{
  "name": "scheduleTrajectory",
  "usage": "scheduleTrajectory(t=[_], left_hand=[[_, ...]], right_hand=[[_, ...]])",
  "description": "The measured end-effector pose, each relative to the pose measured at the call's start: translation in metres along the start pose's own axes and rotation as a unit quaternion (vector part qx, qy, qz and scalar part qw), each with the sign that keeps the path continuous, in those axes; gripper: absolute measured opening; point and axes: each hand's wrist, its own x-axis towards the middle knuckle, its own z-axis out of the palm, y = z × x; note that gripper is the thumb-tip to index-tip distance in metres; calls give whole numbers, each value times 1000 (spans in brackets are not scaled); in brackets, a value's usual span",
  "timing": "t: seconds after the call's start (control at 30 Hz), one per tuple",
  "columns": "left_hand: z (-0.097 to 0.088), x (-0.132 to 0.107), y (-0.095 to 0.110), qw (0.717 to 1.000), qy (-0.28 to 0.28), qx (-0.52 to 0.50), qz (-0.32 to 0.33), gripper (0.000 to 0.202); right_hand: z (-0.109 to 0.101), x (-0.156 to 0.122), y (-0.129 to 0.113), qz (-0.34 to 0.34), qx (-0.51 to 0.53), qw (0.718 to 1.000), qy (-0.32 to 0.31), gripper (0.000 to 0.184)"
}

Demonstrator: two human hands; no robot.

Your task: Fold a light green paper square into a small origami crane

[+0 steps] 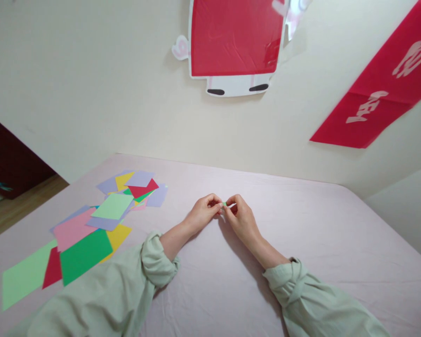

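Note:
Just above the middle of the table, my left hand [207,211] and my right hand [241,220] meet fingertip to fingertip. Both are closed in a pinch on a small green piece of paper [224,204]. Only a sliver of it shows between the fingers, so its folded shape cannot be made out. To the left of my left hand lies a loose spread of coloured paper sheets, among them a light green sheet [112,206], a pink sheet [74,229] and a dark green sheet [86,255].
A pale pinkish cloth covers the table [337,243], which stands against a white wall [126,93]. On the wall hang a red and white cut-out decoration [236,37] and a red banner [372,103]. A dark brown piece of furniture [10,159] stands beyond the left edge.

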Motion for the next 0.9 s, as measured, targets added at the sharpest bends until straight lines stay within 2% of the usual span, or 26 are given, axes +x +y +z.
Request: scheduleTrajectory(t=[0.27, 0.57, 0.67, 0.8, 0.9], left_hand=[[0, 1, -1, 1000, 26, 11, -9, 14], [-2, 6, -8, 997, 71, -2, -19, 14], [-2, 5, -11, 997, 77, -3, 6, 16], [-1, 1, -10, 997, 48, 22, 52, 12], [0, -2, -7, 997, 41, 36, 58, 11]], right_hand=[[-4, 1, -4, 0, -5, 1000, 15, 7], [3, 5, 8, 19, 136, 990, -21, 16], [3, 6, 7, 24, 165, 986, -21, 18], [1, 6, 2, 33, 186, 982, -26, 16], [0, 5, 1, 38, 192, 980, -26, 17]])
